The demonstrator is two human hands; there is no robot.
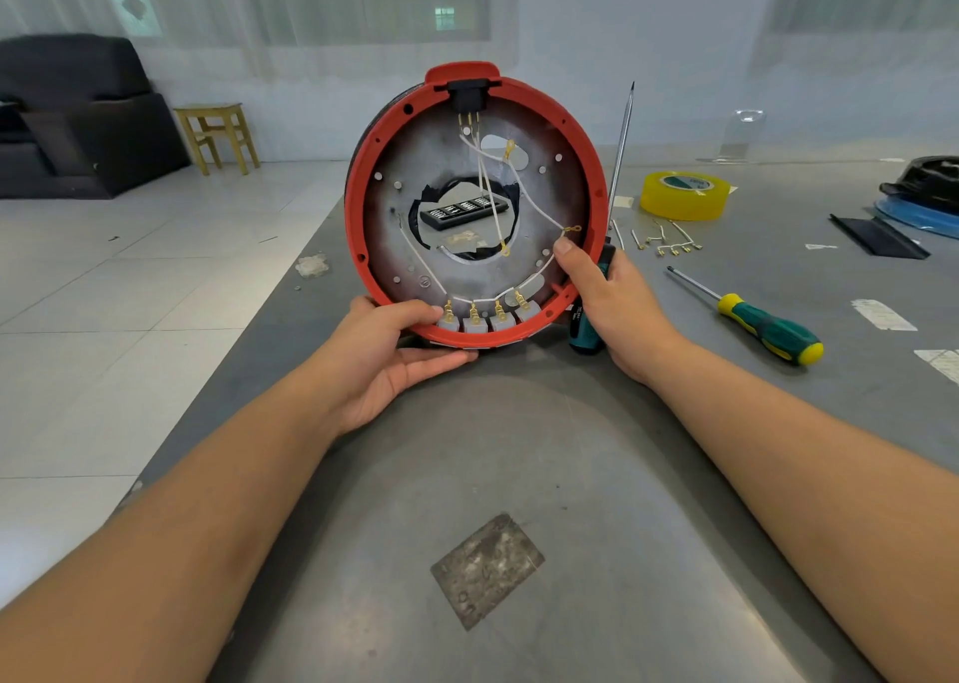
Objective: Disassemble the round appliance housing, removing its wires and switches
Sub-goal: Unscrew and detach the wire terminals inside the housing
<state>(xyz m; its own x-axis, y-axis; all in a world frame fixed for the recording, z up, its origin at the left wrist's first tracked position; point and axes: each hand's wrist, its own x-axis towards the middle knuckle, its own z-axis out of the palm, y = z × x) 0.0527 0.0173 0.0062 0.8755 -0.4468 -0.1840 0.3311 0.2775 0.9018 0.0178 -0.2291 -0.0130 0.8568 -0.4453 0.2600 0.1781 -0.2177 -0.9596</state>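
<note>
The round red housing [358, 205] stands on edge on the grey table, its open inside facing me. Inside, white wires [534, 210] run from a black socket [468, 95] at the top down to a row of several grey switches [488, 319] at the bottom rim. My left hand [389, 350] grips the lower left rim, thumb inside near the switches. My right hand [607, 293] steadies the lower right rim with its thumb while gripping a green-handled screwdriver [620, 163], whose shaft points straight up beside the housing.
A second green and yellow screwdriver [763, 327] lies to the right. Loose removed wires [669, 241], a yellow tape roll [684, 195] and black and blue parts [918, 200] lie at the back right. A black bit case [462, 211] shows through the housing's hole. The table's left edge drops to tiled floor.
</note>
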